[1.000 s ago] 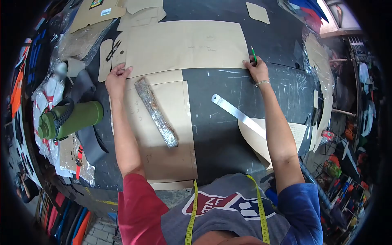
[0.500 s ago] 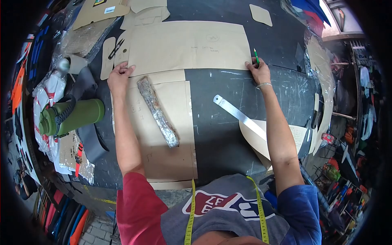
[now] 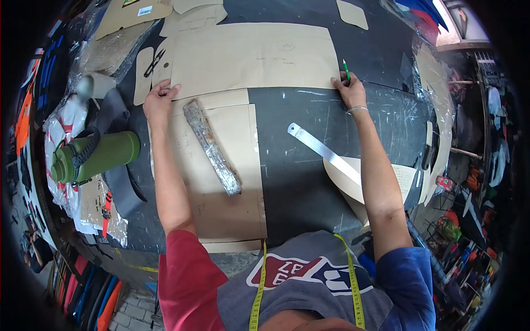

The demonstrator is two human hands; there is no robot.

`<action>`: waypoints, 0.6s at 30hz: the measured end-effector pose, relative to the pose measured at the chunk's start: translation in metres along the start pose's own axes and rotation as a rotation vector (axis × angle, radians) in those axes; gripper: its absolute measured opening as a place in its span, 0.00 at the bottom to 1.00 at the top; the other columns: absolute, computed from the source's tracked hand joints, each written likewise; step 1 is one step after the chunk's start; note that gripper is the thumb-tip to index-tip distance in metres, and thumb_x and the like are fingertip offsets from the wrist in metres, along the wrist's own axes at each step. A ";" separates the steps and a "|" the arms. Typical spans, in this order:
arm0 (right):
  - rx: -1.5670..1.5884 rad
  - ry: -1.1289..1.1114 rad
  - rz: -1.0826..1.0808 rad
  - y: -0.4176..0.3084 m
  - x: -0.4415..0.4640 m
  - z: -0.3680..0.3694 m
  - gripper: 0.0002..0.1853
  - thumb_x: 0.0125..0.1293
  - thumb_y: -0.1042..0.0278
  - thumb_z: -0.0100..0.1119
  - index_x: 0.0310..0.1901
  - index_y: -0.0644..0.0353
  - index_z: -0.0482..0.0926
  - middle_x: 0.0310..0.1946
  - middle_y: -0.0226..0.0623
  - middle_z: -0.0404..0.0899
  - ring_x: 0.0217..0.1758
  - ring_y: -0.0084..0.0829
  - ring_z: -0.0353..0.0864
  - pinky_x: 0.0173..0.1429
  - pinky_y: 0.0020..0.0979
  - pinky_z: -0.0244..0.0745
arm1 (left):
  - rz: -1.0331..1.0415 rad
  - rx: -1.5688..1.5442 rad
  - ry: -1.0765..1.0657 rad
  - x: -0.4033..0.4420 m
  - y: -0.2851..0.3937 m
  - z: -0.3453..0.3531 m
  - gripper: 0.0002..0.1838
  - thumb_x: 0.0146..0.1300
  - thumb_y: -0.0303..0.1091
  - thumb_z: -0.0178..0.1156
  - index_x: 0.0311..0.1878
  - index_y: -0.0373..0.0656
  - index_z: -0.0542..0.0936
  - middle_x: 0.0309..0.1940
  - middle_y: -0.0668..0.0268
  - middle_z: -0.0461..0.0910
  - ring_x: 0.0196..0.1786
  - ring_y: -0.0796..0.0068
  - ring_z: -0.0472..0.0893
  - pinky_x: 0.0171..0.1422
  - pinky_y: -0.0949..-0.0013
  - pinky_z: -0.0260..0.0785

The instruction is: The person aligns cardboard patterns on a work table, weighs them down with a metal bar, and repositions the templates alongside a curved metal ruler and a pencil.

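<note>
A wide tan paper sheet [image 3: 248,58] with faint writing lies across the dark table. My left hand [image 3: 159,105] pinches its lower left corner between thumb and fingers. At the lower right corner, my right hand [image 3: 349,92] grips the sheet's edge, with a green pencil [image 3: 346,70] held upright among its fingers. Beside my left hand are black thread snips [image 3: 154,63] on a small tan piece. Below the sheet, a wrapped bar [image 3: 212,148] rests on larger tan paper [image 3: 232,215]. A steel ruler [image 3: 320,149] lies partly under my right forearm.
On the left, a green bottle [image 3: 105,155] lies on its side near plastic wrap and dark fabric. A curled paper piece [image 3: 400,182] is by my right forearm. More tan pieces [image 3: 352,14] lie at the far side. A yellow tape measure [image 3: 353,276] hangs over my shirt.
The view has shifted slightly. Both hands keep their places at the sheet's lower corners, and the pencil stays in my right hand.
</note>
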State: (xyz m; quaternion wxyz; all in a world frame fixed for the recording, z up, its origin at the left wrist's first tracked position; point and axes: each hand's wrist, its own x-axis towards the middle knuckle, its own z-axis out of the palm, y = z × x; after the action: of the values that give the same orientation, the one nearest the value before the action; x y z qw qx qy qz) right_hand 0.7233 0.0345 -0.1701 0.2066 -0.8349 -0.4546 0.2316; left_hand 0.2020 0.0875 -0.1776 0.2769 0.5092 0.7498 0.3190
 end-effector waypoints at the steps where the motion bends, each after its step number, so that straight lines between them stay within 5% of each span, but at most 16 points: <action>1: -0.001 0.000 -0.005 0.000 0.000 -0.001 0.27 0.61 0.48 0.76 0.57 0.54 0.85 0.36 0.32 0.87 0.41 0.33 0.87 0.53 0.35 0.79 | 0.007 0.008 -0.001 0.001 0.000 0.000 0.29 0.55 0.45 0.81 0.59 0.43 0.88 0.32 0.71 0.86 0.36 0.80 0.82 0.48 0.72 0.74; 18: -0.004 0.007 -0.020 -0.004 -0.004 -0.002 0.26 0.60 0.48 0.76 0.55 0.55 0.85 0.36 0.32 0.86 0.41 0.33 0.86 0.53 0.36 0.79 | 0.004 -0.028 -0.009 0.003 -0.005 0.002 0.29 0.56 0.43 0.81 0.59 0.41 0.87 0.32 0.73 0.84 0.36 0.83 0.79 0.46 0.76 0.71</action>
State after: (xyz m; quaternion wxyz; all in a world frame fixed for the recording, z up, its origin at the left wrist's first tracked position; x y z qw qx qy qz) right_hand 0.7204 0.0328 -0.1654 0.2086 -0.8315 -0.4627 0.2257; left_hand 0.1999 0.0889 -0.1834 0.2870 0.5083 0.7429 0.3278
